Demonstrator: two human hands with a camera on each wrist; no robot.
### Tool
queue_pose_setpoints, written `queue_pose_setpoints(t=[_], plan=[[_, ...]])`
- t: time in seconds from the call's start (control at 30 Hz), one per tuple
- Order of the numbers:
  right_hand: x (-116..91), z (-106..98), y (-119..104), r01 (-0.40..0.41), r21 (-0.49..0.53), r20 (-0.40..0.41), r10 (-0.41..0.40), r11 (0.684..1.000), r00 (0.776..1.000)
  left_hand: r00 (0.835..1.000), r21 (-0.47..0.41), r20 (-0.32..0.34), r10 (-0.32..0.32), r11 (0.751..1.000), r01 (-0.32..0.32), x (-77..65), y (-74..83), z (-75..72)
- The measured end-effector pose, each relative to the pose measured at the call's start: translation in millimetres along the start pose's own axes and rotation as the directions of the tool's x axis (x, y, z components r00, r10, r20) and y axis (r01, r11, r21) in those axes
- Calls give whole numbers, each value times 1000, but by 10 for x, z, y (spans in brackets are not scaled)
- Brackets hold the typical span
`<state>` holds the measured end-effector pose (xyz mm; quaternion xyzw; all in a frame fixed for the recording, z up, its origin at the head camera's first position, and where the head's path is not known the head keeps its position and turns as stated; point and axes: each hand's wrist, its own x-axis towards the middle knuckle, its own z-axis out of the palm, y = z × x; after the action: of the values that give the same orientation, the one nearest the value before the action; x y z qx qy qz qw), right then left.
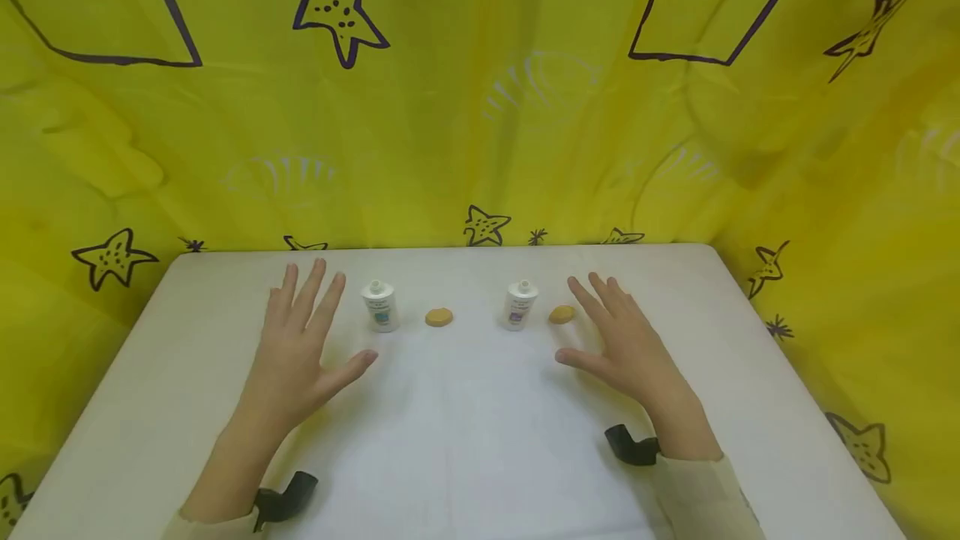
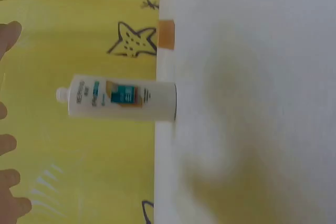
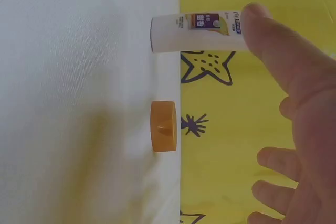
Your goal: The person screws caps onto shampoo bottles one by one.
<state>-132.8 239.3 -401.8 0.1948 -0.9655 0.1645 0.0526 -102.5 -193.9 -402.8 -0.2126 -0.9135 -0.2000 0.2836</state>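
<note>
Two white bottles without caps stand upright on the white table. The left bottle (image 1: 380,307) has a teal label patch, and an orange cap (image 1: 438,317) lies just right of it. The right bottle (image 1: 518,306) carries a purple patch, with a second orange cap (image 1: 562,314) to its right. My left hand (image 1: 294,340) hovers left of the left bottle, fingers spread, holding nothing. My right hand (image 1: 624,340) is also spread and empty, nearest the second cap. In the right wrist view, the thumb (image 3: 268,45) overlaps the top of the right bottle (image 3: 194,32).
The white table (image 1: 450,457) meets a yellow curtain (image 1: 420,123) with dark starfish drawings at its back edge. Black wrist mounts (image 1: 288,497) sit on both wrists, below the sleeves' cuffs.
</note>
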Motion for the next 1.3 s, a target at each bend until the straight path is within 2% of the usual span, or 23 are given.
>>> queue_pose_setpoints(t=[0.2,0.37,0.47,0.6,0.77,0.87,0.97,1.07,1.13,1.3], plan=[[48,3,-6,-26,18,69,24,1000,997,996,-107,0,90,990,-89,64,192,62],[58,35,19,-30,6,110,29,1000,994,984,-169,-9,180,969,-179,127,389,156],[68,58,30,-20,44,116,15,999,993,981,-211,19,191,960,-183,146,492,220],[113,95,43,-5,84,128,-6,996,992,982,-292,103,161,948,-125,162,597,310],[178,131,70,-32,85,147,19,996,989,971,-391,194,141,919,-56,225,675,458],[221,145,75,-45,91,158,30,995,987,962,-435,250,113,901,7,259,705,548],[260,153,79,-46,94,164,30,995,986,944,-475,325,64,874,104,301,738,641],[289,159,90,-43,92,172,27,995,985,917,-522,397,22,828,206,361,775,735],[305,160,95,-51,97,181,33,994,983,901,-563,434,-9,778,279,406,799,800],[342,156,99,-37,93,173,20,995,985,855,-679,511,-87,569,464,528,807,980]])
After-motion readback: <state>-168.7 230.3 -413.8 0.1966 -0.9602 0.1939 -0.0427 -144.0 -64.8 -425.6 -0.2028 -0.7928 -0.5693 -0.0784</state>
